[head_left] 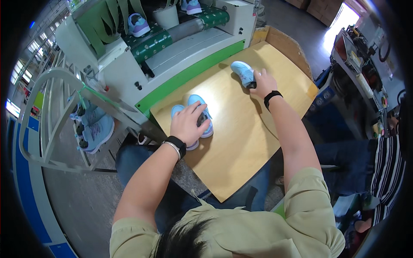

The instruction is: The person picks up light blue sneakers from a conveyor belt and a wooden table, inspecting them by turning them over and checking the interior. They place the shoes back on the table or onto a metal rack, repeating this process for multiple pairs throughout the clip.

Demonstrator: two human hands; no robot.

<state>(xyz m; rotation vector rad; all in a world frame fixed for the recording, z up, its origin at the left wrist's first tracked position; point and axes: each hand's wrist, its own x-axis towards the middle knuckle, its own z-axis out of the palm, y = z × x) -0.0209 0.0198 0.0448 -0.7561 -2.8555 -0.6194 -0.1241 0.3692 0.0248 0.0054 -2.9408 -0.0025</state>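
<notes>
Pointing toe far-left, axis diagonal: single shoe (243,72) | right fingers (258,75) hold its heel | left fingers (197,112) over shoe pair (196,99), grip unclear

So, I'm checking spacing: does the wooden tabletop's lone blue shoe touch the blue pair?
Apart: the head view shows bare tabletop between the lone shoe and pair.

Blue shoes (196,99) partly hidden by hands (186,124), far shoe (193,7) cut off by top edge
</notes>
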